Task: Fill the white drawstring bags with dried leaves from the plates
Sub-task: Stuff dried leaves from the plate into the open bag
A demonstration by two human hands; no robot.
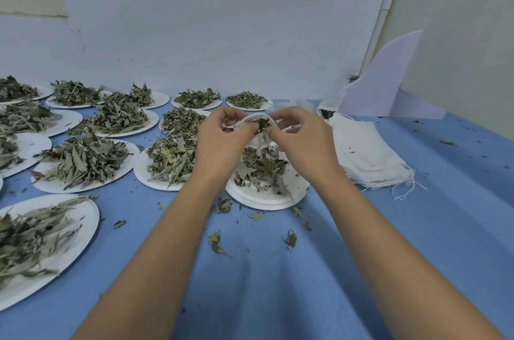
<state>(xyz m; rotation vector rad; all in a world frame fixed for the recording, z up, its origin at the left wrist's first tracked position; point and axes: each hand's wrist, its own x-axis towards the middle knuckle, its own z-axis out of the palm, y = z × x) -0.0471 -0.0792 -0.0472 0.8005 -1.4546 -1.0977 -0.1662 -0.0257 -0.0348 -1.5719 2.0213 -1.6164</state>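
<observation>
A small white drawstring bag (260, 142) hangs between both hands above a stack of white plates (264, 199) that carries dried leaves (260, 168). My left hand (221, 142) pinches the left side of the bag's mouth. My right hand (301, 142) grips the right side, and its fingertips press a dark leaf (262, 124) into the opening. The lower part of the bag is partly hidden by my hands. A pile of flat white drawstring bags (370, 156) lies to the right on the blue cloth.
Several white plates heaped with dried leaves (83, 161) cover the left and back of the blue tablecloth (278, 284). Loose leaf bits (217, 242) are scattered near the front. A white plastic sheet (389, 80) leans at the back right against the wall.
</observation>
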